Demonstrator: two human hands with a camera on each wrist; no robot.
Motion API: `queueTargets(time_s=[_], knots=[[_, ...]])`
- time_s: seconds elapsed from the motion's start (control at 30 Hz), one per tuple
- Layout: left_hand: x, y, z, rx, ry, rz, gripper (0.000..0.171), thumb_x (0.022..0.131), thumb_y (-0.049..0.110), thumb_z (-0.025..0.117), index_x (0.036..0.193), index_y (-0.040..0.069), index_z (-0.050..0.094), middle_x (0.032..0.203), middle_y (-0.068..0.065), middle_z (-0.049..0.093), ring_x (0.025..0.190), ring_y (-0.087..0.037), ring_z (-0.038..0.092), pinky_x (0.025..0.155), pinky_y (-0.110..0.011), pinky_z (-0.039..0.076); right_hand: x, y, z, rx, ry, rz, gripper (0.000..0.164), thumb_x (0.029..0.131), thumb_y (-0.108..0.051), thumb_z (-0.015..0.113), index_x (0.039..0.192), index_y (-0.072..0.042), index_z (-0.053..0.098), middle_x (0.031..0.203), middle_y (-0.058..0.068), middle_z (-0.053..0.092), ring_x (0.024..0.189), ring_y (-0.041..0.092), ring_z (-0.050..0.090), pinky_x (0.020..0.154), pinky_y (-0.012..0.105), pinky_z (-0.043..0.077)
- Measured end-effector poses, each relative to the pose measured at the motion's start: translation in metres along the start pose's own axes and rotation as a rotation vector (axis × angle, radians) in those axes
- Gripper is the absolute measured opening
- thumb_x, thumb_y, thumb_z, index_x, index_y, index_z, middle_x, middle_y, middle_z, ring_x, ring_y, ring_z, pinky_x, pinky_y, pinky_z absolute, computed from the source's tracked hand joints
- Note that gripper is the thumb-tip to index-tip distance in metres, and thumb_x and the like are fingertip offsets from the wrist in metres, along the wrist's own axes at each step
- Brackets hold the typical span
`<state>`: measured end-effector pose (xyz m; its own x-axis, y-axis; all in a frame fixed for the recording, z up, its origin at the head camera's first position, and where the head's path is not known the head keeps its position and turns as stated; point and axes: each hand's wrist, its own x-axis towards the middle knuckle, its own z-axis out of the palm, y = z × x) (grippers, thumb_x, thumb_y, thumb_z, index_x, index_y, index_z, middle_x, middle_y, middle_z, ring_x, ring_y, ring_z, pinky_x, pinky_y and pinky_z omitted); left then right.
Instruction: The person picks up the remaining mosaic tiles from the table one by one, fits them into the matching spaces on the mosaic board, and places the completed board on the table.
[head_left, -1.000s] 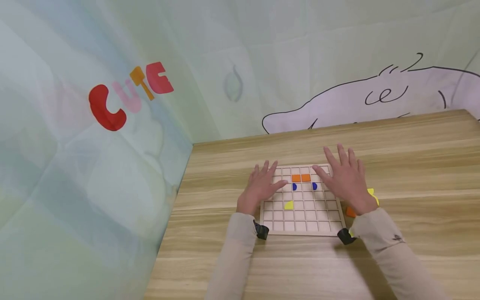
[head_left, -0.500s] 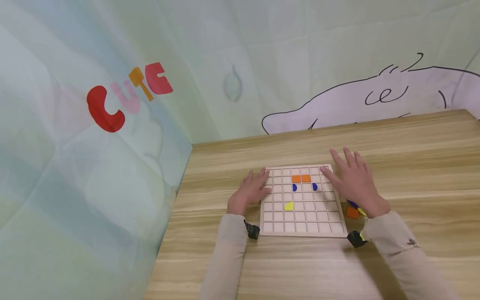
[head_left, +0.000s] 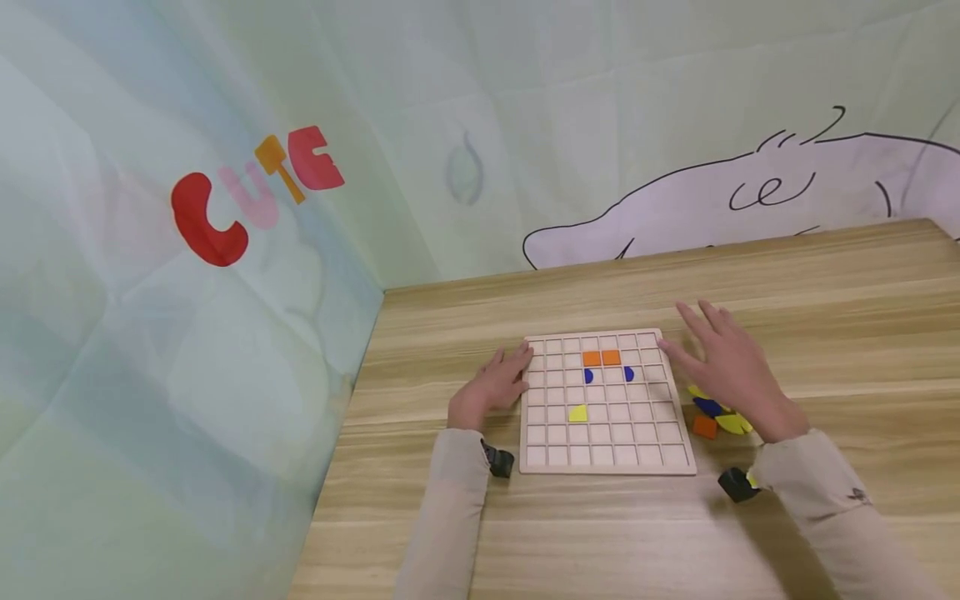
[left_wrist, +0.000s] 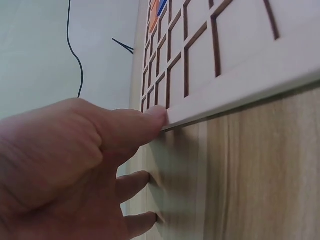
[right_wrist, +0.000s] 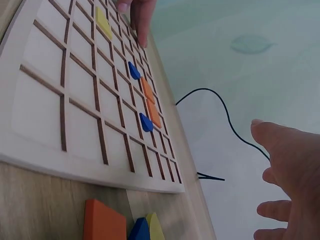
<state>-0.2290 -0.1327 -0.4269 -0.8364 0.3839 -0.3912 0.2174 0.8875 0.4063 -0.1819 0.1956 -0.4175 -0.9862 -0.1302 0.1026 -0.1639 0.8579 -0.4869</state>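
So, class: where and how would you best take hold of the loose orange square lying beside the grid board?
Probably pinch the orange square by two opposite straight edges, coming from above. It lies flat on the table; the right hand hovers nearest, open.

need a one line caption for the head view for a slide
Two hands flank a wooden grid board on a table: left hand touches its left edge, right hand hovers open above loose coloured pieces.

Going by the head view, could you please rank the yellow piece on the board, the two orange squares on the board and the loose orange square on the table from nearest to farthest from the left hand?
From the left hand:
1. Yellow piece, lower left part of the board.
2. Two orange squares, upper middle cells.
3. Loose orange square, on the table beyond the board's right edge.
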Motion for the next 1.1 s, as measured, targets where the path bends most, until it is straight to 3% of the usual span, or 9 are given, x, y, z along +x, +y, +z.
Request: queueTargets(time_s=[0.17,0.57,0.77,1.1], knots=[[-0.001,0.000,-0.002,-0.008,-0.014,0.003,0.058,0.102,0.019,0.043,0.155,0.019,0.017,0.162,0.007,0.003,0.149,-0.029,-0.003,0.119,-0.052,0.008,-0.003,0.005,-0.002,0.023,0.004,-0.020,0.075,0.096,-0.052,0.047,0.154,-0.012,0.019,0.153,0.030,0.022,0.135,0.054,0.023,0.103,0.072,0.020],[0.003,-0.001,-0.003,0.021,-0.026,0.011,0.061,0.101,0.021,0.048,0.154,0.017,0.018,0.162,0.003,0.003,0.149,-0.032,-0.001,0.120,-0.051,0.008,-0.008,0.023,-0.004,0.103,-0.047,0.002,0.068,0.094,-0.046,0.055,0.143,-0.002,0.040,0.142,0.028,0.042,0.128,0.050,0.037,0.100,0.068,0.030],[0.003,0.000,-0.004,0.017,-0.033,0.013,0.063,0.100,0.022,0.050,0.154,0.017,0.018,0.162,0.003,0.003,0.149,-0.032,-0.002,0.120,-0.051,0.008,-0.011,0.031,-0.002,0.155,-0.039,-0.036,0.053,0.094,-0.034,0.061,0.130,0.003,0.052,0.125,0.027,0.056,0.111,0.043,0.050,0.087,0.060,0.045],[0.004,-0.003,-0.004,0.018,-0.043,0.022,0.065,0.100,0.022,0.051,0.155,0.018,0.017,0.162,0.005,0.002,0.149,-0.032,-0.002,0.120,-0.050,0.009,-0.014,0.041,0.000,0.143,-0.078,-0.100,0.040,0.088,-0.018,0.069,0.120,0.004,0.059,0.115,0.023,0.063,0.102,0.039,0.057,0.083,0.055,0.049]])
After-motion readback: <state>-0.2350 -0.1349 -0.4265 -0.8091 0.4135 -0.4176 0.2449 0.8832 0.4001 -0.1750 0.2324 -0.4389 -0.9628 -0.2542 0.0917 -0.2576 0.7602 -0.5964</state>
